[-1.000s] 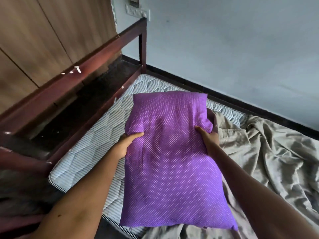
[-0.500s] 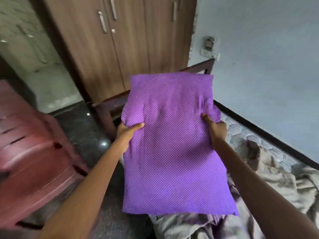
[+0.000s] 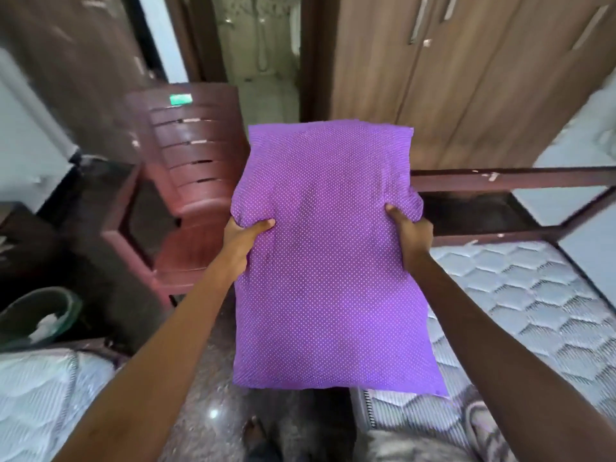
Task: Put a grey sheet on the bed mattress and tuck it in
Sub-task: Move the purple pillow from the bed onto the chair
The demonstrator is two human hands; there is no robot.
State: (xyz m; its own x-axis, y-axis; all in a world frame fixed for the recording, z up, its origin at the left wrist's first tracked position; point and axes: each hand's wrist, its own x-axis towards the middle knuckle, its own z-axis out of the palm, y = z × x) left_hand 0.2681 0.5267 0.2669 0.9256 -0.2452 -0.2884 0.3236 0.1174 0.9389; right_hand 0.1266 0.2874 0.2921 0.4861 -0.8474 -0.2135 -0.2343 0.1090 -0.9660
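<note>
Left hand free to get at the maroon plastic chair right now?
Likely not yet: the left hand grips the purple pillow by its left edge, the right hand by the other. The chair stands just beyond on the left with nothing between, so letting go should open the way.

The pillow is purple with white dots, the chair reddish-brown, the mattress hexagon-quilted, apparently pale blue-grey

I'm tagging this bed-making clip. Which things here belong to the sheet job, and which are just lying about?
Job in hand:
mattress
grey sheet, bunched at the bottom edge of the view
purple pillow, in the grip of the left hand and right hand, probably being cleared off the bed

Lying about:
red chair
green bin
wardrobe
second mattress, bottom left
</note>
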